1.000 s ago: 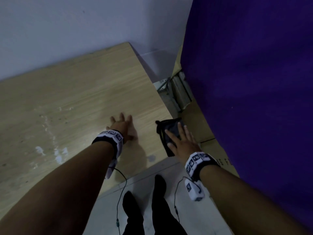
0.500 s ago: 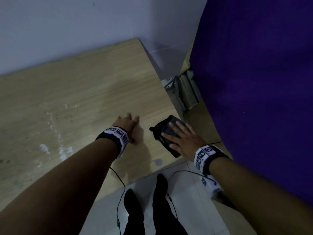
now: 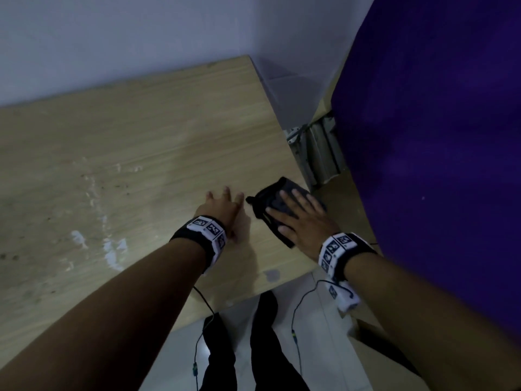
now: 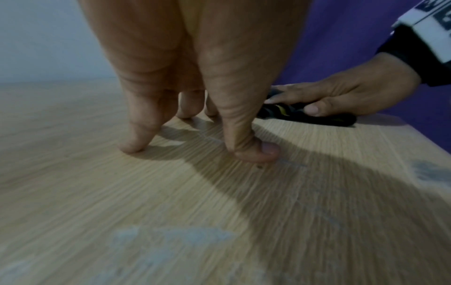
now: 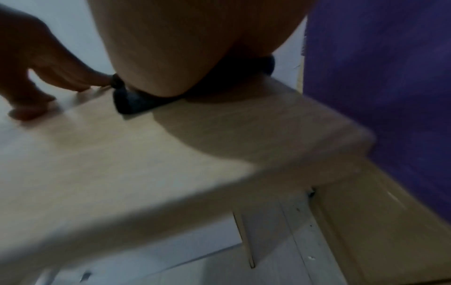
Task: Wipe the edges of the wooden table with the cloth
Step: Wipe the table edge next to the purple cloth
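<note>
A dark folded cloth lies on the light wooden table, right at its right-hand edge near the front corner. My right hand presses flat on it with straight, spread fingers; the left wrist view shows that right hand on the cloth, thumb on its near rim. In the right wrist view the palm hides most of the cloth. My left hand rests on bare wood just left of the cloth, propped on its fingertips.
A purple curtain hangs close on the right, with a metal frame between it and the table. White walls stand behind. White smears mark the tabletop at left. My legs and cables hang over the tiled floor below the front edge.
The right hand has slid the cloth from overhanging the table's right edge up onto the top and a little further along it. The left hand stays put beside it.
</note>
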